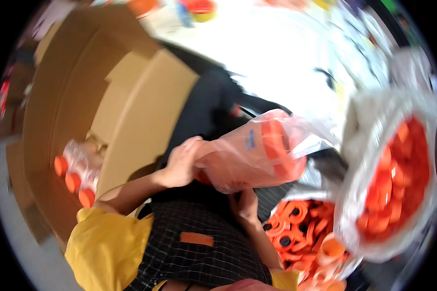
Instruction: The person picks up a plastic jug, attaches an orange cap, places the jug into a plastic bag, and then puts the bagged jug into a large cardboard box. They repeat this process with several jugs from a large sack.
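Note:
Across my lap lies a large plastic jar with an orange lid (243,153), wrapped in a clear bag whose loose end spreads to the right. My left hand (183,162) grips the jar's left end, fingers wrapped over it. From below, my right hand (246,206) holds the jar's lower side; its fingertips are partly hidden behind the bag. Some motion blur softens the lid end.
On my left stands a tall open cardboard box (145,102) with several clear orange-lidded jars (74,182) at its bottom. A plastic sack of orange lids (393,174) is at right, above a pile of orange parts (301,223). A bright white table (277,48) lies ahead.

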`<state>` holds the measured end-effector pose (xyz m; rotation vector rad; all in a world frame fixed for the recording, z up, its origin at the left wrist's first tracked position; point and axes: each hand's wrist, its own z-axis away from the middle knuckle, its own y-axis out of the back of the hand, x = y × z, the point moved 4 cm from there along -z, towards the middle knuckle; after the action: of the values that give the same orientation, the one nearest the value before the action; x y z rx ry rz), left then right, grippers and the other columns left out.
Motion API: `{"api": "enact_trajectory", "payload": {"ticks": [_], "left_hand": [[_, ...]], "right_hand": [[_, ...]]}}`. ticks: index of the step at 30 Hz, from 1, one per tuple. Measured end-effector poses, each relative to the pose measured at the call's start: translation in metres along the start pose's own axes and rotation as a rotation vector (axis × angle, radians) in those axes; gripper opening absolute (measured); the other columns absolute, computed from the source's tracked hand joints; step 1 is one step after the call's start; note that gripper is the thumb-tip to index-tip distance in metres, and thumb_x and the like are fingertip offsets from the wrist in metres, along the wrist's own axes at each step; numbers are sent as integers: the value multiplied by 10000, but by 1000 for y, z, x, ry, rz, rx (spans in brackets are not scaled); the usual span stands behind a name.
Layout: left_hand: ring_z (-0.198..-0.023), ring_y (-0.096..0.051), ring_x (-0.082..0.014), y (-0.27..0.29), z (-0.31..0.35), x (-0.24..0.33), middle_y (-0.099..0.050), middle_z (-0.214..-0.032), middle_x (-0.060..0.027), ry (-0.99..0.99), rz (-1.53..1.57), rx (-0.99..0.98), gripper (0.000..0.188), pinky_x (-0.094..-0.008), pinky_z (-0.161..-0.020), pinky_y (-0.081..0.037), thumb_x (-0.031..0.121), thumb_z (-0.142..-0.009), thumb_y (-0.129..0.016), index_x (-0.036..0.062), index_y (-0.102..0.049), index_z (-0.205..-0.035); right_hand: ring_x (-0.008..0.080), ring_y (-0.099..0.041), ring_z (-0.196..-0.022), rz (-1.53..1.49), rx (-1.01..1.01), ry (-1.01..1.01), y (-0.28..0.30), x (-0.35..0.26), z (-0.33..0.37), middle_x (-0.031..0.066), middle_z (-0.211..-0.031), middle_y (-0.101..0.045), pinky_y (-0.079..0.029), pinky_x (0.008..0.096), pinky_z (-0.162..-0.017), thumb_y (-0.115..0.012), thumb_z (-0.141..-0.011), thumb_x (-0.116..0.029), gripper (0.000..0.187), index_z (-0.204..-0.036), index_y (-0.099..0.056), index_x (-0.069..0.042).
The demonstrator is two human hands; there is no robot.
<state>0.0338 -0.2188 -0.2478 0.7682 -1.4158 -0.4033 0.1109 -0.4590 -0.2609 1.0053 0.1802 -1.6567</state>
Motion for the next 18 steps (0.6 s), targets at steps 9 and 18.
{"api": "enact_trajectory", "payload": {"ticks": [9,18], "left_hand": [[-1093,-653,-372,237,120,-129,-653,-1233,-188,494,-227,674,432,-444,-928,-530,165,-902,-664,10,-601,-1300],[-1108,-679,-340,339,375,-381,-691,-1259,-190,1119,-325,214,397,-434,-975,-528,309,-988,-622,35,-666,-1272]], "right_hand": [[213,-665,-1042,-211,-43,518,-8,-74,-28,161,-1332,-588,-515,339,-958,-662,-876,76,565,-1395,-453,2],[128,-574,-1086,-256,-93,304,-31,-48,-26,84,-1209,-615,-440,267,-1014,-615,-998,9,343,-1330,-527,0]]}}
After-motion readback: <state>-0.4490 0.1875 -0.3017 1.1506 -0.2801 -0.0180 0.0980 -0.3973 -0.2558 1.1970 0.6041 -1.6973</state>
